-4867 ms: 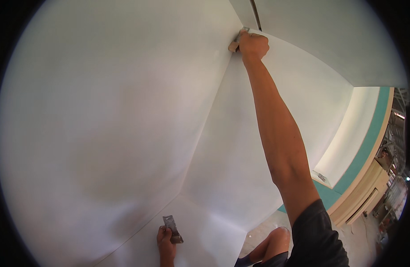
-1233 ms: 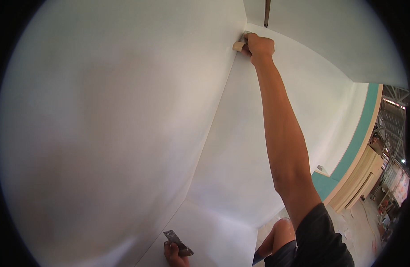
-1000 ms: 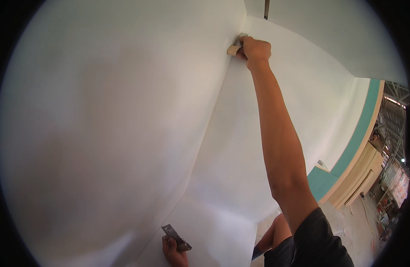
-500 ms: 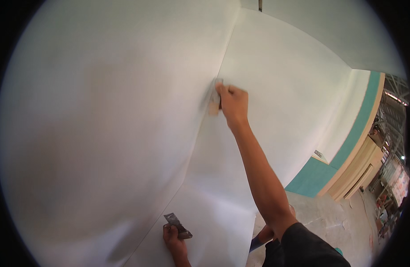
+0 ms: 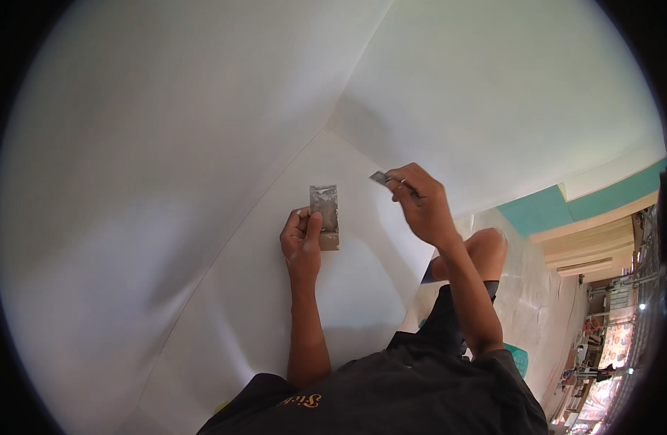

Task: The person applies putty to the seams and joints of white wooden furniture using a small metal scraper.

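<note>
My left hand [image 5: 301, 246] is closed round a putty knife [image 5: 325, 205], its thumb pressed on the flat grey blade. Pale smears cover that blade, and a brown strip shows at its lower end. To the right and slightly higher, my right hand [image 5: 426, 206] grips a second putty knife [image 5: 380, 177]. Only the small dark blade of this one juts out to the left of the fingers; the rest is hidden by them. Both tools are held in front of the white panels, with a gap between the two blades.
A large white panel [image 5: 167, 130] on the left meets another white panel [image 5: 493, 94] at a corner seam. To the right are a teal band [image 5: 540, 210], a pale wooden piece [image 5: 594, 243] and the floor [image 5: 525, 297]. My bent knee [image 5: 485, 246] shows below my right hand.
My right hand has come down off the corner seam, its putty knife now away from the panel. My left hand has risen with its putty knife. The view has tilted downward.
</note>
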